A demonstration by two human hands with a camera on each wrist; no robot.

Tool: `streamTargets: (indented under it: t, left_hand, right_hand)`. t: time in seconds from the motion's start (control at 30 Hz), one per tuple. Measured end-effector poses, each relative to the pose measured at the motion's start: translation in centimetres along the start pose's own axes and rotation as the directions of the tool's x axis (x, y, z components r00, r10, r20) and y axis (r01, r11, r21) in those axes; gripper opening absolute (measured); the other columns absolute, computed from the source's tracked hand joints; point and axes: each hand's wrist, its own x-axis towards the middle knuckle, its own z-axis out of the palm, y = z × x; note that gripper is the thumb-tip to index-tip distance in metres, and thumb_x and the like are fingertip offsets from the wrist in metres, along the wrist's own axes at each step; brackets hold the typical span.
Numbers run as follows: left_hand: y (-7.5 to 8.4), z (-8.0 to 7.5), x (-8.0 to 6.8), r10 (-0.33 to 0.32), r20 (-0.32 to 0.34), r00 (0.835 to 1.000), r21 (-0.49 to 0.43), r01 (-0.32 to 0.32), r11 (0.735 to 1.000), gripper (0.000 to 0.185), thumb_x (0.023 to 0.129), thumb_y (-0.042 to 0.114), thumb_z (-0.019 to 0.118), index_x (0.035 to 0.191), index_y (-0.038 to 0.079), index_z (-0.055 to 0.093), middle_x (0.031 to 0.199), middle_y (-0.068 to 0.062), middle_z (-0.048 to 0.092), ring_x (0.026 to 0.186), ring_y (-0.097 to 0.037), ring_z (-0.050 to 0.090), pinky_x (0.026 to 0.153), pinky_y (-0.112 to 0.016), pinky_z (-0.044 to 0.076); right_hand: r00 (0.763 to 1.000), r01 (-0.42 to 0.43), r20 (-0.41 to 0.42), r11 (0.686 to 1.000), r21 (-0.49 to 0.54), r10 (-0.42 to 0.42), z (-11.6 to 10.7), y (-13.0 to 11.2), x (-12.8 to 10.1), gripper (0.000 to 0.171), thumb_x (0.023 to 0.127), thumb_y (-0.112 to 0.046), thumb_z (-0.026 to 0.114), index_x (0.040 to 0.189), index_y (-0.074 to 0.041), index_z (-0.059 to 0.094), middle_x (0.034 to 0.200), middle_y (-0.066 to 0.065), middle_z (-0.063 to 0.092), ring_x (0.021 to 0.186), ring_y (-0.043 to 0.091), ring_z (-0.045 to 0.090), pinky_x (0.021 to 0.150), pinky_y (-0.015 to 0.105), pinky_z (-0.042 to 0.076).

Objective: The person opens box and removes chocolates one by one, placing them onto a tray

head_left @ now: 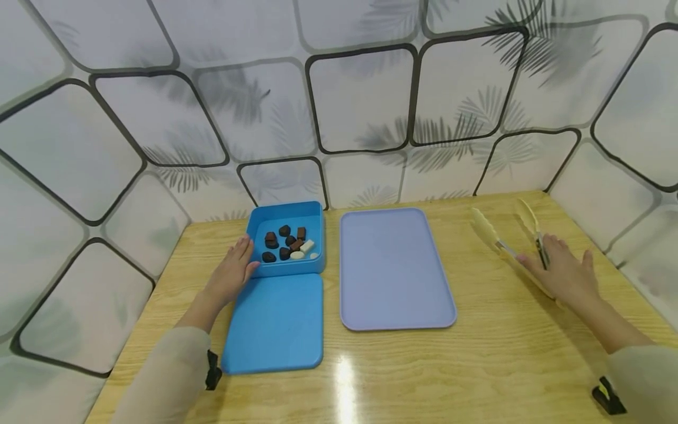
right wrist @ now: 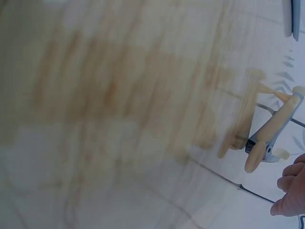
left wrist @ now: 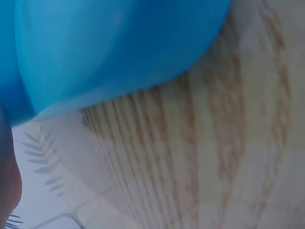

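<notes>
A blue box [head_left: 284, 268] with dark, brown and white chocolates [head_left: 285, 253] inside stands at the back left. My left hand [head_left: 230, 271] rests along its left side, fingers straight, thumb near the front corner. In the left wrist view, the blue lid [left wrist: 133, 47] fills the top, and part of a finger [left wrist: 9, 176] shows at the left edge. My right hand [head_left: 564, 271] is over the handle end of pale yellow tongs [head_left: 484, 228], fingers loosely bent. Those tongs [right wrist: 279, 119] lie spread apart; in the right wrist view a gap shows between them and my fingers [right wrist: 290, 183].
The flat blue lid [head_left: 278, 324] lies in front of the box. A lavender tray [head_left: 394, 271] lies on the wooden table [head_left: 402, 377], between box and tongs. Patterned fabric [head_left: 365, 100] rises behind the table and along both sides.
</notes>
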Motion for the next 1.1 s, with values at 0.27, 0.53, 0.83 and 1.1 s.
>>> streamTargets:
  t: [0.27, 0.53, 0.83, 1.1]
  left_hand:
    - [0.2, -0.1, -0.2, 0.011, -0.026, 1.000, -0.013, -0.011, 1.000, 0.059, 0.103, 0.024, 0.038, 0.145, -0.013, 0.018, 0.154, -0.028, 0.014, 0.142, -0.042, 0.013, 0.116, -0.050, 0.012]
    - [0.3, -0.2, -0.3, 0.008, -0.032, 0.999, -0.019, -0.008, 1.000, 0.058, 0.103, 0.023, 0.039, 0.145, -0.013, 0.019, 0.154, -0.027, 0.014, 0.142, -0.041, 0.013, 0.116, -0.050, 0.013]
    - [0.3, -0.2, -0.3, 0.035, -0.036, 0.999, 0.025, -0.034, 0.999, 0.058, 0.103, 0.024, 0.038, 0.143, -0.014, 0.020, 0.152, -0.029, 0.015, 0.142, -0.043, 0.013, 0.116, -0.051, 0.012]
    - [0.2, -0.3, -0.2, 0.016, 0.003, 1.000, -0.007, -0.016, 1.000, 0.059, 0.103, 0.024, 0.037, 0.145, -0.013, 0.017, 0.154, -0.028, 0.011, 0.143, -0.041, 0.008, 0.117, -0.049, 0.008]
  right_hand:
    - [0.993, -0.061, 0.100, 0.998, 0.028, 0.058, 0.5, 0.1, 1.2, 0.100, 0.094, -0.059, 0.041, 0.139, 0.022, 0.005, 0.128, 0.051, 0.028, 0.106, 0.065, 0.041, 0.090, 0.071, 0.033]
    - [0.982, -0.095, 0.171, 0.992, 0.084, 0.080, 0.8, -0.9, 1.8, 0.113, 0.090, -0.063, 0.044, 0.137, 0.021, -0.016, 0.118, 0.053, 0.038, 0.055, 0.035, 0.058, 0.037, 0.031, 0.039]
    - [0.985, -0.138, 0.113, 0.988, 0.075, 0.129, 1.4, -0.6, 2.6, 0.117, 0.089, -0.062, 0.049, 0.132, 0.030, -0.008, 0.122, 0.059, 0.020, 0.102, 0.072, 0.033, 0.069, 0.067, 0.043]
    - [0.979, -0.177, 0.128, 0.971, 0.160, 0.157, 1.5, -0.4, 2.7, 0.109, 0.089, -0.060, 0.051, 0.123, 0.036, 0.011, 0.115, 0.056, 0.028, 0.095, 0.067, 0.041, 0.066, 0.059, 0.045]
